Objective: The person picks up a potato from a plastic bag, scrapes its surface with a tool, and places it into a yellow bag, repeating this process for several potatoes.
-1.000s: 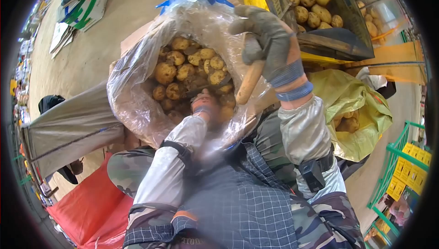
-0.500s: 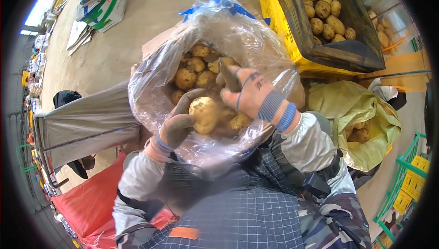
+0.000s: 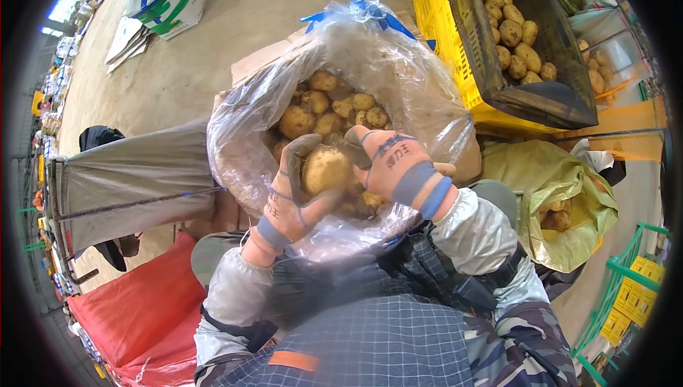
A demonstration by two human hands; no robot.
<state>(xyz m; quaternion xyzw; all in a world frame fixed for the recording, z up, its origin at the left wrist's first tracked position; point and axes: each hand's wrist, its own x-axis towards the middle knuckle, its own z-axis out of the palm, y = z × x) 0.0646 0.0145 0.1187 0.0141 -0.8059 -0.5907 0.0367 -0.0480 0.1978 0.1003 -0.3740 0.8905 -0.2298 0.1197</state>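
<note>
My left hand (image 3: 293,198), in a pinkish glove with dark fingers, is closed around a large round yellow potato (image 3: 327,171). From the right, my gloved right hand (image 3: 400,165) has its bent fingers against the same potato's upper right side; its fingertips are partly hidden and blurred. Both hands are over an open box lined with a clear plastic bag (image 3: 235,138). Inside the liner lie several loose potatoes (image 3: 329,124), some with dark soil on them.
A tilted yellow crate (image 3: 445,31) with more potatoes (image 3: 510,33) stands at the upper right. Below it is an open green-yellow sack (image 3: 569,173) with potatoes inside. A grey cloth-covered frame (image 3: 142,181) and red sheet (image 3: 135,301) are at left. A white carton (image 3: 181,3) sits behind.
My right hand has drawn back from the potatoes in the liner to the held potato. My left hand has turned, showing more of its palm side, with the potato still in it.
</note>
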